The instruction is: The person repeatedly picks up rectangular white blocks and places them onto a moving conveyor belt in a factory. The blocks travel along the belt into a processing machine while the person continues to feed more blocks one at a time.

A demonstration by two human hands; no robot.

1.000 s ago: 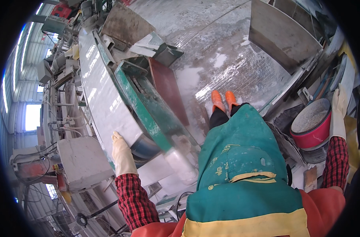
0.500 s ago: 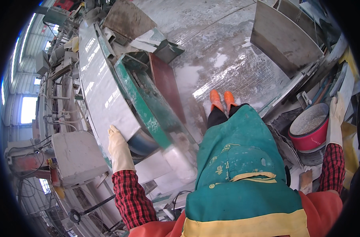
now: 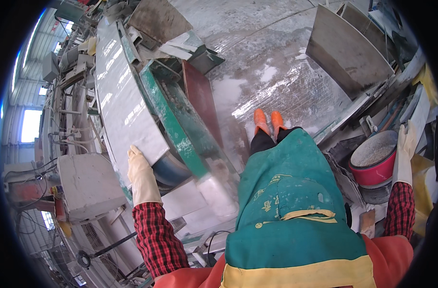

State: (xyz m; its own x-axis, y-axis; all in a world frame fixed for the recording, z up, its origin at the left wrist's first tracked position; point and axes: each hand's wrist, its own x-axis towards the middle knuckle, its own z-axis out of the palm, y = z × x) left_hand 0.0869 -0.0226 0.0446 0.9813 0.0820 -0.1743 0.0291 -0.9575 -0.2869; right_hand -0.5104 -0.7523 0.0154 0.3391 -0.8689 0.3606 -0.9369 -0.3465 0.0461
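1. Far left: grey machine housing [image 3: 87,185] beside a long pale stone slab [image 3: 120,103] lying on the green-framed conveyor [image 3: 173,127].
2. Worker's gloved left hand [image 3: 141,175] lies flat, fingers extended, on the slab's near end — judged steadying or feeding it along; next move likely needs an even push w/ fingers clear of the frame.
3. Centre: green apron [image 3: 291,201], orange boots [image 3: 268,121] on wet floor.
4. Right: gloved right hand [image 3: 405,151] beside red basin [image 3: 376,165]; grip can't be told.

A single head-worn fisheye view looks steeply down the person's front from close above, the green apron [image 3: 296,201] filling the lower middle and orange boots [image 3: 269,121] at centre. Straight edges of the stone slab [image 3: 120,101] bend toward the dark round rim. Both forearms enter from below.
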